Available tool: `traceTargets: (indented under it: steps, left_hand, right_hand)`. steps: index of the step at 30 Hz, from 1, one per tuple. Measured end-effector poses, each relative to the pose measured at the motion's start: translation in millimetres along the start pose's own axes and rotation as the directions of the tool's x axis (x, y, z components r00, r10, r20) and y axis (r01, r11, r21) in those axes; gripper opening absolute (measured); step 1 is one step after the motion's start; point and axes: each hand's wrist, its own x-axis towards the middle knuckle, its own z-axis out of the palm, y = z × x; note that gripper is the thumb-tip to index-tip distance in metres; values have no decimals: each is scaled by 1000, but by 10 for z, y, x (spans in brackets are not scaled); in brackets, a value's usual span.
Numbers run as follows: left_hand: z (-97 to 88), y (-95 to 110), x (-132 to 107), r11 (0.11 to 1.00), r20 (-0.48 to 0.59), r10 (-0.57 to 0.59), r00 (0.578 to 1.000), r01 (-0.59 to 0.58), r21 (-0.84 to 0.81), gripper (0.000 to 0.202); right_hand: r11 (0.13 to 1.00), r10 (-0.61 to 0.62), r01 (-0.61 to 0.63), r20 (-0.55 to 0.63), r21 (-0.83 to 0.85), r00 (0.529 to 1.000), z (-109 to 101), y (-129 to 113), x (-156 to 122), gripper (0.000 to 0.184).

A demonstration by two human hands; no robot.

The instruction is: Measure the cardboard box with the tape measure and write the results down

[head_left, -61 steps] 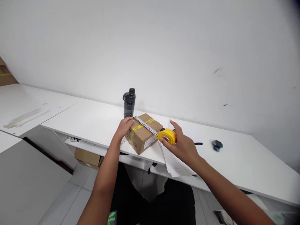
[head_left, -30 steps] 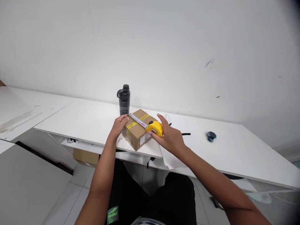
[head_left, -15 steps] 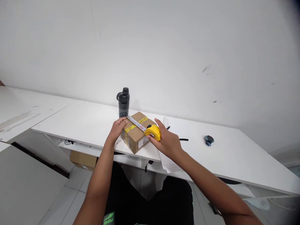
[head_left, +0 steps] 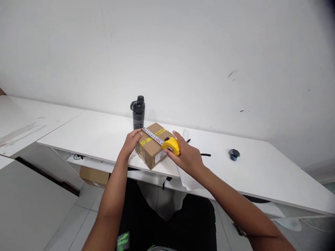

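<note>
A taped cardboard box (head_left: pixel 148 148) sits on the white desk, tilted cornerwise to me. Across its top lies the extended metal blade of a yellow tape measure (head_left: pixel 171 145), numbers facing up. My left hand (head_left: pixel 132 141) is closed on the box's left edge, thumb on top and fingertips at the blade's far end; whether they pinch the blade itself is unclear. My right hand (head_left: pixel 188 153) grips the tape measure's case at the box's right side. Its thumb is below the case and a finger is raised behind it.
A dark shaker bottle (head_left: pixel 138 113) stands just behind the box. White papers (head_left: pixel 188 179) lie under my right hand, with a black pen-like item (head_left: pixel 206 154) beside them. Farther right is a small dark blue object (head_left: pixel 233 154). Another cardboard box (head_left: pixel 94 176) rests below the desk.
The whole view has shifted very slightly. Both hands, the box and the tape measure keep practically the same positions relative to each other.
</note>
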Motion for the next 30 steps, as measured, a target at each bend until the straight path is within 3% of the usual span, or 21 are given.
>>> traceTargets:
  steps: [7,17,22,25,30]
  left_hand:
    - [-2,-2,-7,1000,0,-1,1000,1,-15,45]
    - [-8,13,-6,1000,-32,0,1000,-1,-10,44]
    - [18,23,-1,1000,8,-3,1000,3,-16,44]
    - [52,32,3,1000,8,-4,1000,4,2,43]
    - [75,50,5,999,6,-3,1000,3,38,41]
  right_hand:
    - [1000,-31,31,25,-2,999,-10,-25,-8,49]
    - [990,-62,65,-20,129,998,-47,-83,107,46]
    - [981,-29,27,11,190,1000,-93,-141,269,45]
    - [986,-40,25,85,163,996,6,-210,452,46]
    - [981,-67,43,118,190,991,341,-319,856,51]
